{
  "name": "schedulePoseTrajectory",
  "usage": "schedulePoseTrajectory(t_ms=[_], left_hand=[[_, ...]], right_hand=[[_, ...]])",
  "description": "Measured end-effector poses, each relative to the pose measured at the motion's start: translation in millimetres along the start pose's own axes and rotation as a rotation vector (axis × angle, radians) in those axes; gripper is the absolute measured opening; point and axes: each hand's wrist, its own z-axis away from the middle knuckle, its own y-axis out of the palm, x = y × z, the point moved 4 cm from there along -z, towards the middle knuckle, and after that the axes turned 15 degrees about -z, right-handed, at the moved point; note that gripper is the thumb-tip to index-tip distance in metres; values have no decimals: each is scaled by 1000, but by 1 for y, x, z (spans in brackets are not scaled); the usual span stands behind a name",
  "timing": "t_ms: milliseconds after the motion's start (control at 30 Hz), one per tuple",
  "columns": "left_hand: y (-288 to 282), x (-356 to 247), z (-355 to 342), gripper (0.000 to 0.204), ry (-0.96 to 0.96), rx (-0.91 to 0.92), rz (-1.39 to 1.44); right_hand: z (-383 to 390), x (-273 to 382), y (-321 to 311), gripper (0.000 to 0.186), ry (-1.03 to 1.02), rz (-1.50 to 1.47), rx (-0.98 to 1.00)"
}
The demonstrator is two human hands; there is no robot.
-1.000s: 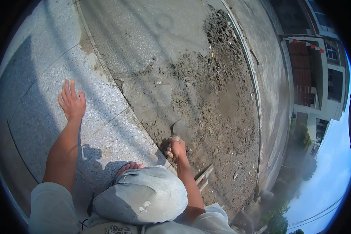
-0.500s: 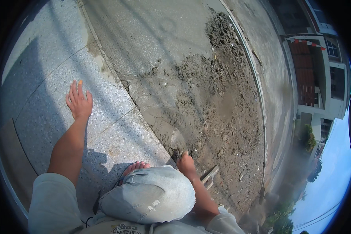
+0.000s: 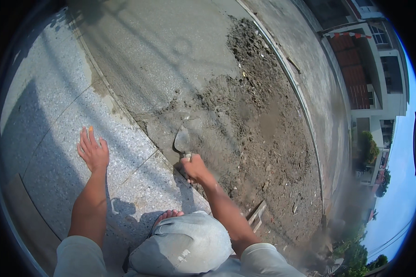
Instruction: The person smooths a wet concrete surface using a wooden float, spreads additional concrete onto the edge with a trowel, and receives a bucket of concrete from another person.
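My right hand (image 3: 193,168) grips the handle of a trowel (image 3: 182,139), its pale pointed blade lying over the wet mortar (image 3: 164,130) beside the paving edge. My left hand (image 3: 94,151) is spread flat on the speckled terrazzo paving (image 3: 129,159), fingers apart, with an orange mark or wrap on one fingertip. It holds nothing. Smooth grey wet concrete (image 3: 148,51) stretches ahead of the trowel, and rough, lumpy mortar (image 3: 277,152) lies to the right of my right hand. My bent knee (image 3: 185,242) and one bare foot are between my arms.
A piece of wood (image 3: 257,215) lies on the rough ground right of my forearm. A thin straight edging (image 3: 293,83) bounds the mortar on the right, with a concrete road (image 3: 321,74) beyond. A brown board (image 3: 30,226) lies at the lower left. Houses stand far right.
My right hand has moved forward and left with the trowel, along the paving edge. My left hand stays spread on the paving while the whole view has shifted slightly.
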Motion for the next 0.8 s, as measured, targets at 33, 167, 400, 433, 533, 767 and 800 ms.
schedulePoseTrajectory(t_ms=[33,167,400,433,533,767,800], left_hand=[[0,0,0,55,0,1,2],[-4,0,0,55,2,29,34],[-8,0,-1,56,5,41,50],[-7,-1,-1,56,11,33,49],[-6,-2,-2,57,11,-19,57],[-7,-4,-3,57,6,-18,44],[-8,-4,-3,57,10,-15,55]], right_hand=[[5,-3,14,28,-27,147,-4],[11,-13,-11,34,-226,716,-42],[-10,-32,-223,27,151,519,-485],[-10,-31,-240,27,173,517,-496],[-18,-22,-245,24,290,144,-490],[-67,60,-58,25,66,172,-70],[-60,67,-33,26,-4,279,93]])
